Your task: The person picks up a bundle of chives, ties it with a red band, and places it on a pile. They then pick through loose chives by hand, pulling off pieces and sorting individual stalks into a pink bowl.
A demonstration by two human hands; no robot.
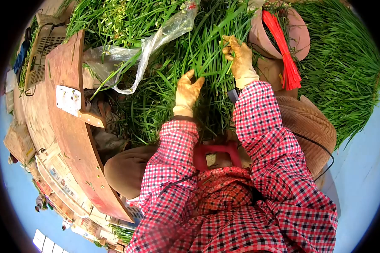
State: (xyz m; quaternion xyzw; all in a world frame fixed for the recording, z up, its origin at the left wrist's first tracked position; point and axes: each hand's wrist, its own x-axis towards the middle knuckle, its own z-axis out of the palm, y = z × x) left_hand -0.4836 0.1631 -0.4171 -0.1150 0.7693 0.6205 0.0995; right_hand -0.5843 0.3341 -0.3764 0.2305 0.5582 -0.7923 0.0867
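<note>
Long green chives (215, 55) lie in a loose heap before me. My left hand (186, 93), in a yellowish glove, is curled at the heap's near side, with a few leaves between thumb and fingers. Farther right and a little higher, my right hand (242, 61) wears a stained glove of the same kind. Its fingers are bent in a pinch against the leaves; exactly how many leaves it grips is hidden. A crumpled clear plastic bag (145, 55) lies on the chives left of my hands.
On the left, a wooden board (65, 126) carries a cleaver (74, 102). Red ties (285, 55) hang over a pink container (299, 31) at the right. A large chive pile (346, 63) fills the far right. A plastic crate (40, 55) stands far left.
</note>
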